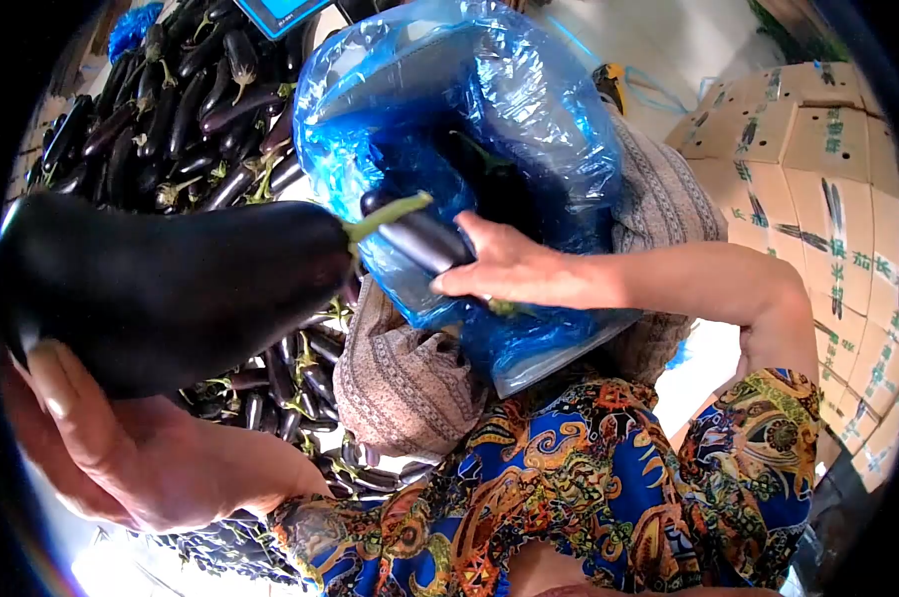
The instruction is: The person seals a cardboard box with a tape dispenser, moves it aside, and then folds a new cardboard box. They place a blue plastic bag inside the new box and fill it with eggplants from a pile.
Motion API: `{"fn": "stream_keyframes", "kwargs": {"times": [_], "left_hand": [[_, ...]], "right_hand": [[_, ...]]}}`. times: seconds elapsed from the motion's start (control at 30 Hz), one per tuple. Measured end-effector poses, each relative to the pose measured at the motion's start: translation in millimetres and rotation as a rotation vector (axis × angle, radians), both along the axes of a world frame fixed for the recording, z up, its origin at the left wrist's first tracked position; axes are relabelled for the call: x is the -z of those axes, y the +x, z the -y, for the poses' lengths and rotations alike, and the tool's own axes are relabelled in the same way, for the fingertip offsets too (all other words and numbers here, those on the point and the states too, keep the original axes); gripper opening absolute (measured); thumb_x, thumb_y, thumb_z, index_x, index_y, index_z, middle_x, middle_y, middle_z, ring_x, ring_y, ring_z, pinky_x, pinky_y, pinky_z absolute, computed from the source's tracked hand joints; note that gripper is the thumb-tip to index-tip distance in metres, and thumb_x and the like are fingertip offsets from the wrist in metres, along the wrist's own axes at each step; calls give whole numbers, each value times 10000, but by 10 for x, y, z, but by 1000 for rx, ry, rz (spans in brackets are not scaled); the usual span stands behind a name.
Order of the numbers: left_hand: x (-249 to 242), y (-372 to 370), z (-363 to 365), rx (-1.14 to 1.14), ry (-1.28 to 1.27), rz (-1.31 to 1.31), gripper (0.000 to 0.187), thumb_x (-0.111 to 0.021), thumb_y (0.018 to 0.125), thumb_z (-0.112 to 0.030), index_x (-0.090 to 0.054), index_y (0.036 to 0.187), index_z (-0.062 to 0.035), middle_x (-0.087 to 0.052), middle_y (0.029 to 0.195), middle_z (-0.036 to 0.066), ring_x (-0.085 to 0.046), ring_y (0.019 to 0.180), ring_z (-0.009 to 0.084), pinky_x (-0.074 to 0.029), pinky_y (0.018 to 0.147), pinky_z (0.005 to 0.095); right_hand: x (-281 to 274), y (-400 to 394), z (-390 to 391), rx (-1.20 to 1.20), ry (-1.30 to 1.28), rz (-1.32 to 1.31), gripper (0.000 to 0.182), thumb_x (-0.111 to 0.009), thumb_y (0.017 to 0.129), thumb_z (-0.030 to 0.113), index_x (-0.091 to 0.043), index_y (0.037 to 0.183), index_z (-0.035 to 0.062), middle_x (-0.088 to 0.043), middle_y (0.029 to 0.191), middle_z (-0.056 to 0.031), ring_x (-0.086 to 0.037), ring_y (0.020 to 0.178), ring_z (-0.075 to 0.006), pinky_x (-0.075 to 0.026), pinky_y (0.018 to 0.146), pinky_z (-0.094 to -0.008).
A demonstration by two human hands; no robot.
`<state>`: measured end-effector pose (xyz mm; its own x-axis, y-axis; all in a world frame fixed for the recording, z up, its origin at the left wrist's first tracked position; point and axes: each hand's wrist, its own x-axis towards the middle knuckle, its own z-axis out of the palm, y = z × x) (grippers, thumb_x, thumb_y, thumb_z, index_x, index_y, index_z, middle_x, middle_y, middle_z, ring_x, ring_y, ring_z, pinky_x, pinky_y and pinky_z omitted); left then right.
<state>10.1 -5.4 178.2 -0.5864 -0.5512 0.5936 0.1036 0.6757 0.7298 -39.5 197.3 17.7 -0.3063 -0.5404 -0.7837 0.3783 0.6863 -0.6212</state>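
Close to the camera, a large dark eggplant point(181, 284) lies across my left hand point(161, 448), its green stem pointing right toward the bag. My fingers curl round its underside. My right hand point(514, 264) grips another eggplant point(424, 239) between thumb and fingers, at the mouth of a blue plastic bag point(559, 129). That bag stands wide open between my knees, which are in patterned cloth point(409, 383). More dark eggplants point(484, 164) rest inside it, partly lost in shadow.
A big pile of loose eggplants point(186, 109) spreads on the left and runs below my left arm. Stacked cardboard boxes point(832, 179) with green print stand at the right. At the top is a blue-edged device point(280, 12), partly cut off.
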Motion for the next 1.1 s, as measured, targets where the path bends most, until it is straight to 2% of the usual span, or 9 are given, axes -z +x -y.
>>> {"fn": "stream_keyframes", "kwargs": {"times": [0.07, 0.13, 0.27, 0.37, 0.57, 0.7, 0.87, 1.03, 1.1], "left_hand": [[4, -178, -77, 202, 28, 131, 422, -576, 883, -156, -595, 1233, 78, -632, 1201, 207, -594, 1119, 266, -422, 1019, 352], [119, -422, -161, 431, 105, 356, 408, -584, 894, -181, -610, 1227, 52, -646, 1176, 186, -594, 1096, 230, -415, 1007, 322], [1286, -1161, -198, 768, 333, 816, 406, -592, 896, -269, -642, 1201, -7, -677, 1103, 121, -606, 1010, 199, -443, 933, 304], [2086, -1417, -251, 730, 493, 1080, 372, -589, 911, -236, -645, 1214, -28, -686, 1102, 74, -607, 1005, 192, -439, 925, 291], [2577, -1407, -114, 883, -695, 705, 364, -505, 916, -361, -668, 1126, -112, -664, 1148, 175, -630, 1067, 378, -502, 931, 449], [2449, -1224, -485, 532, -547, 1458, 272, -563, 889, -245, -673, 1118, -149, -671, 1149, 155, -652, 1059, 351, -526, 906, 449], [2502, -1045, -296, 722, -799, 1098, 234, -524, 914, -188, -667, 1084, -115, -683, 1020, 152, -666, 947, 368, -542, 820, 483], [1487, -711, -25, 1131, 120, 982, 236, -635, 879, -94, -656, 1097, -5, -704, 950, 121, -672, 850, 167, -526, 762, 297], [1400, -391, 178, 1100, 368, 863, 193, -633, 900, -101, -663, 1052, 15, -692, 905, 63, -665, 863, 163, -515, 808, 292]], "right_hand": [[212, 143, 64, -147, -30, -279, 787, -760, 756, 363, -389, 1316, -46, -651, 1006, -176, -661, 850, -248, -506, 852, -401], [612, 412, 20, 34, -395, 22, 713, -680, 848, 342, -371, 1368, -35, -567, 1274, -189, -605, 1075, -312, -355, 1074, -414], [444, 494, 138, -140, -218, -586, 733, -695, 815, 444, -380, 1261, -46, -481, 1218, -281, -486, 1186, -409, -374, 1030, -460], [260, 459, 132, -148, -136, -483, 731, -732, 782, 430, -432, 1219, -73, -493, 1173, -302, -503, 1128, -448, -405, 966, -463], [-2, 350, 174, -270, -182, -515, 653, -700, 831, 393, -468, 1217, -80, -532, 1037, -273, -558, 974, -434, -459, 853, -483], [-209, 241, 39, -536, -309, -632, 524, -646, 882, 323, -478, 1218, -43, -538, 1071, -256, -569, 967, -438, -492, 788, -507], [-39, 0, -68, -337, -89, -584, 470, -569, 925, 298, -487, 1274, -6, -562, 1183, -253, -557, 1095, -422, -486, 913, -485], [29, -491, -294, -1010, 87, -740, 510, -550, 920, 201, -435, 1312, -106, -500, 1296, -294, -398, 1335, -400, -318, 1124, -452], [65, -550, -395, -903, 123, -769, 527, -579, 896, 140, -406, 1344, -78, -506, 1313, -243, -374, 1364, -364, -311, 1132, -456]]}}
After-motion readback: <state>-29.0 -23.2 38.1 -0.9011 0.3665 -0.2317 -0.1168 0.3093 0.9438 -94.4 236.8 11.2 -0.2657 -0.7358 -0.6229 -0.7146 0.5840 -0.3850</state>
